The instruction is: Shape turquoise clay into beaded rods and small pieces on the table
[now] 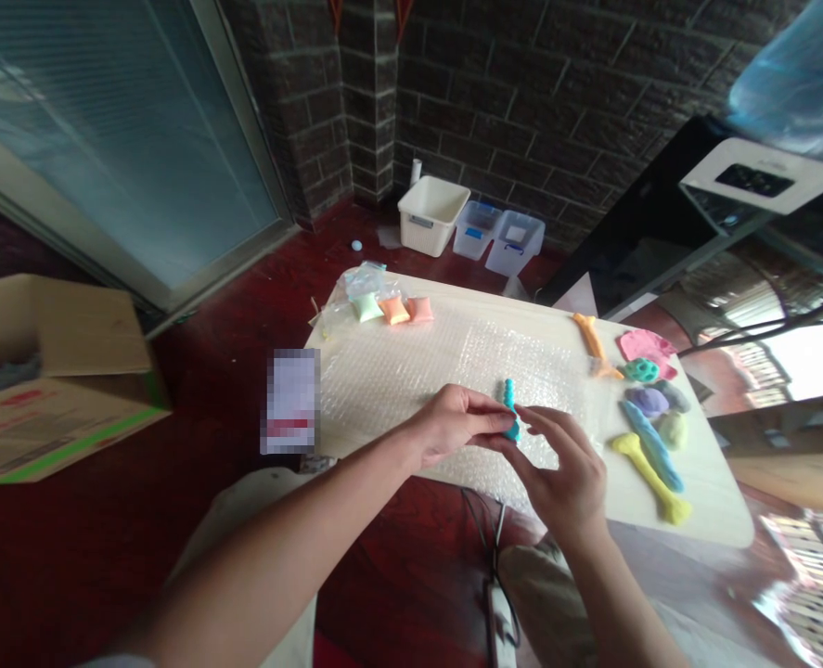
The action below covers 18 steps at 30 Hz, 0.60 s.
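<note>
Above the bubble wrap (pixel 383 371), a small turquoise piece of modelling clay (pixel 509 391) is between my two hands. Its upper part is a thin, knobbly stick pointing away from me; the lower end is partly hidden by fingers. My left hand (pixel 453 422) pinches the lower part from the left between thumb and fingers. From the right, my right hand (pixel 568 468) closes its thumb and fingertips on the same lower end. On the right of the table lie a yellow bone-shaped clay piece (pixel 651 478), a blue clay roll (pixel 653 445) and an orange clay piece (pixel 592 343).
More clay lumps, including a pink flat piece (pixel 648 348) and a purple lump (pixel 646 402), lie along the right of the table (pixel 717 501). Several sealed clay packets (pixel 394 311) rest at the far left. A cardboard box (pixel 56 380) and plastic bins (pixel 433 213) stand on the floor.
</note>
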{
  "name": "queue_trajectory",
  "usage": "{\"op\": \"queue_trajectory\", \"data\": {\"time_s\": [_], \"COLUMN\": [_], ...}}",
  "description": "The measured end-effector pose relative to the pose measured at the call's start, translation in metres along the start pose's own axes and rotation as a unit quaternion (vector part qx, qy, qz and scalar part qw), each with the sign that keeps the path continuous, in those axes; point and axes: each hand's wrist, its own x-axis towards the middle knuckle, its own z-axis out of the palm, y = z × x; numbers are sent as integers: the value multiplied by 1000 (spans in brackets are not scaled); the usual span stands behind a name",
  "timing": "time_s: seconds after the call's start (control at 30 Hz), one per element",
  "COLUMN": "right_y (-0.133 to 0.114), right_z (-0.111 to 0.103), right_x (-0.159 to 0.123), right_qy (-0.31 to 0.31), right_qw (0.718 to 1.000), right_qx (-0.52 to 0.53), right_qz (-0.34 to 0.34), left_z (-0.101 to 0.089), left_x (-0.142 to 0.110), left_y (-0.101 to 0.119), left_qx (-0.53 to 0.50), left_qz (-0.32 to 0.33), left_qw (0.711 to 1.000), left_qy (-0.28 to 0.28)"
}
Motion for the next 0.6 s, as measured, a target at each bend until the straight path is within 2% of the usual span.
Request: {"op": "queue_trajectory", "data": {"time_s": [0.13,0.23,0.4,0.5,0.6], "right_y": [-3,-5,1,4,4], "right_z": [1,-1,-3,-1,-1], "right_x": [0,1,0,-1,-2], "right_qy": [-19,1,41,42,22], "right_qw": [1000,999,995,990,993], "right_qx": [10,6,18,61,56], "right_qz": [5,33,87,119,101], "left_z": [1,1,1,1,0], "left_x": [2,2,3,3,4], "left_y": [-2,-2,-2,-5,-8], "left_qx": [27,39,-34,-90,-101], "left_qz": [25,27,-7,-2,7], "left_qw": [999,999,999,995,995], "left_qy": [22,16,-35,-34,-17]}}
